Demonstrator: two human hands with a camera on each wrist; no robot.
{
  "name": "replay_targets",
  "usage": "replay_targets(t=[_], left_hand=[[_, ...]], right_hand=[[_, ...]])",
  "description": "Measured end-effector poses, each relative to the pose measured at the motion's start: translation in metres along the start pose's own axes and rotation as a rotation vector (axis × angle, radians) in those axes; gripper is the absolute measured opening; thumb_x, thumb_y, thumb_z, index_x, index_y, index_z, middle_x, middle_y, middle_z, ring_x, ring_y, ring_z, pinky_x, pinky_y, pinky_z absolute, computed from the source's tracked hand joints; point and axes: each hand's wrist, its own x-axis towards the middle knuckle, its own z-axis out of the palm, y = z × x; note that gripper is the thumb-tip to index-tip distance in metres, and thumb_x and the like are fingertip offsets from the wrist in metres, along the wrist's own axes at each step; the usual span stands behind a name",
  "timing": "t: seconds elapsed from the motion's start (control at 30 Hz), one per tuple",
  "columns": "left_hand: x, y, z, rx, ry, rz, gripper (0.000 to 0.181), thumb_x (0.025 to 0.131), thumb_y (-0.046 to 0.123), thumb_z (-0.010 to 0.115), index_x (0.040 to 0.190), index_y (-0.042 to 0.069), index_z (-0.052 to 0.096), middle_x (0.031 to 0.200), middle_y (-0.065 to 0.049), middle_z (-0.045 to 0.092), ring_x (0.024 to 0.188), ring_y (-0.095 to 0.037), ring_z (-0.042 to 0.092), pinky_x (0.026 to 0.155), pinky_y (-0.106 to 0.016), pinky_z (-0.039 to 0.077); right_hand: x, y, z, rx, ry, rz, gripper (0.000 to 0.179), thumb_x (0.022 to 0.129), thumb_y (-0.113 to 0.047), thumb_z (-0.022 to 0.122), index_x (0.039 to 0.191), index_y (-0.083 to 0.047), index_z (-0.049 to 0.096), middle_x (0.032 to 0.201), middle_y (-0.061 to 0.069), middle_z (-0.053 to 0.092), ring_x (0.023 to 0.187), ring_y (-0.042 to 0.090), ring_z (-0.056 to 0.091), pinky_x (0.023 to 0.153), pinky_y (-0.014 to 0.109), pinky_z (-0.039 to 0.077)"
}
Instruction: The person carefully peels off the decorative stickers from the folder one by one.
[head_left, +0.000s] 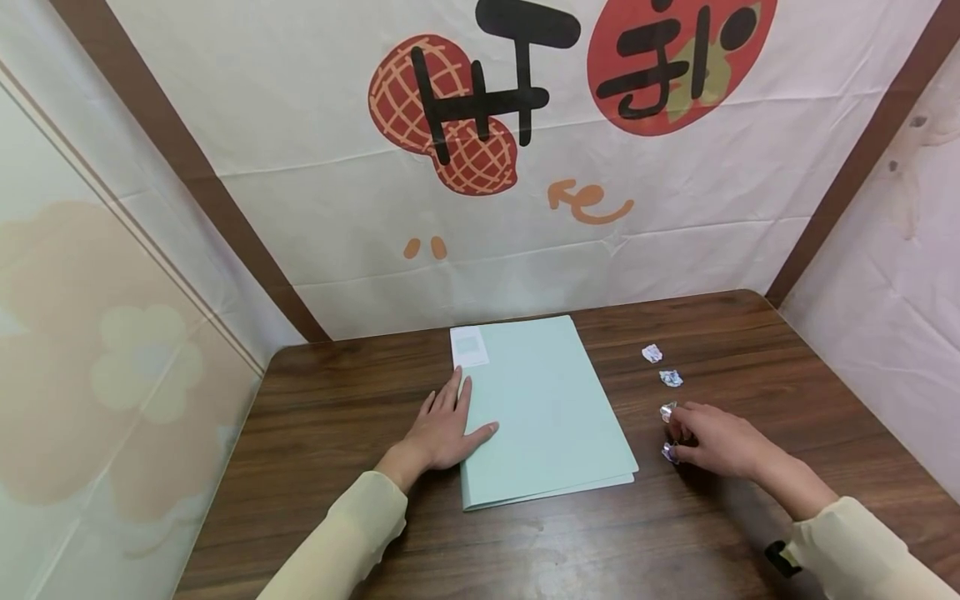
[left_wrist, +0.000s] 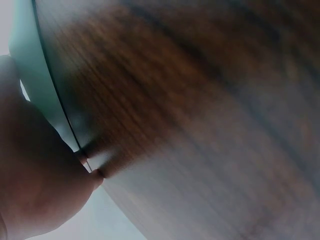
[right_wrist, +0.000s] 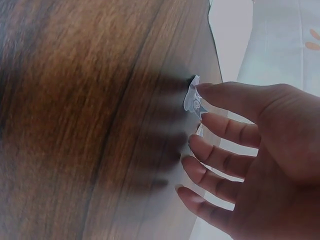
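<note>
My left hand [head_left: 442, 429] lies flat and open on the pale green folder [head_left: 543, 408], which keeps it from sliding. My right hand [head_left: 712, 440] has loose, open fingers touching two foil scraps [head_left: 667, 412] (tiny, crinkly); I should pinch one gently.

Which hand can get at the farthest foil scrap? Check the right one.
Probably yes. The right hand lies just short of the farthest scrap, with only bare table and another scrap between them.
</note>
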Motion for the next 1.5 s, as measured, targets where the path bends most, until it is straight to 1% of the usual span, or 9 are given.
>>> replay_targets(t=[0.1,0.23,0.53,0.67,0.77,0.97,1.17,1.33,1.5], left_hand=[[-0.002,0.0,0.0,-0.007,0.003,0.001,0.096,0.101,0.07,0.037,0.165,0.005,0.006,0.172,-0.012,-0.011,0.158,-0.029,0.006,0.125,-0.056,0.01],[-0.003,0.0,0.0,0.0,-0.005,-0.007,0.097,0.1,0.072,0.035,0.165,0.006,0.004,0.171,-0.011,-0.013,0.159,-0.027,0.004,0.125,-0.054,0.01],[-0.008,0.002,-0.002,0.003,-0.005,-0.001,0.097,0.1,0.073,0.035,0.165,0.007,0.005,0.172,-0.011,-0.01,0.159,-0.027,0.004,0.125,-0.054,0.01],[-0.011,0.003,-0.002,-0.001,-0.008,0.0,0.097,0.1,0.073,0.035,0.165,0.007,0.005,0.172,-0.011,-0.01,0.159,-0.027,0.004,0.125,-0.053,0.01],[-0.012,0.004,-0.001,-0.004,-0.008,0.0,0.097,0.1,0.073,0.035,0.165,0.007,0.005,0.172,-0.012,-0.01,0.159,-0.027,0.004,0.125,-0.054,0.01],[-0.014,0.004,0.001,-0.013,-0.01,-0.001,0.097,0.1,0.072,0.037,0.165,0.007,0.005,0.172,-0.011,-0.01,0.158,-0.027,0.005,0.125,-0.053,0.009],[-0.012,0.002,0.006,-0.009,-0.018,-0.007,0.098,0.099,0.073,0.035,0.165,0.008,0.004,0.172,-0.01,-0.012,0.159,-0.027,0.004,0.125,-0.053,0.008],[-0.013,0.003,0.006,-0.016,-0.01,-0.003,0.098,0.099,0.073,0.037,0.165,0.007,0.007,0.172,-0.011,-0.01,0.158,-0.028,0.005,0.125,-0.054,0.008],[-0.014,0.003,0.005,0.006,-0.031,-0.02,0.098,0.099,0.076,0.033,0.165,0.009,0.004,0.172,-0.009,-0.012,0.159,-0.025,0.003,0.126,-0.052,0.008]], right_hand=[[0.0,-0.001,-0.001,-0.006,0.0,0.014,0.026,0.086,-0.03,0.082,0.09,-0.019,0.058,0.082,-0.007,0.05,0.071,0.011,0.046,0.059,0.032,0.037],[0.0,-0.002,-0.004,-0.02,-0.019,0.0,0.027,0.087,-0.031,0.082,0.093,-0.018,0.059,0.084,-0.006,0.052,0.072,0.011,0.047,0.059,0.033,0.039],[0.011,-0.016,-0.024,-0.061,0.017,-0.075,0.02,0.092,-0.03,0.077,0.095,-0.018,0.061,0.09,-0.004,0.058,0.07,0.008,0.051,0.058,0.033,0.043],[0.02,-0.025,-0.033,-0.068,0.02,-0.087,0.019,0.094,-0.029,0.075,0.103,-0.016,0.064,0.096,0.0,0.062,0.074,0.01,0.056,0.06,0.034,0.047],[0.028,-0.034,-0.037,-0.076,0.025,-0.106,0.026,0.096,-0.029,0.073,0.113,-0.012,0.065,0.105,0.004,0.065,0.079,0.013,0.061,0.065,0.038,0.051],[0.042,-0.051,-0.034,-0.09,0.061,-0.165,0.039,0.096,-0.027,0.073,0.128,-0.009,0.062,0.118,0.009,0.064,0.092,0.02,0.063,0.072,0.043,0.054],[0.057,-0.068,-0.028,-0.111,0.075,-0.199,0.05,0.096,-0.025,0.073,0.139,-0.005,0.056,0.124,0.012,0.061,0.095,0.023,0.06,0.075,0.043,0.052],[0.069,-0.08,-0.02,-0.121,0.056,-0.215,0.056,0.097,-0.024,0.071,0.145,-0.004,0.051,0.136,0.015,0.057,0.113,0.034,0.06,0.087,0.053,0.051],[0.081,-0.089,-0.012,-0.122,0.007,-0.212,0.061,0.099,-0.025,0.07,0.151,-0.007,0.045,0.147,0.018,0.05,0.13,0.041,0.052,0.1,0.063,0.045]])
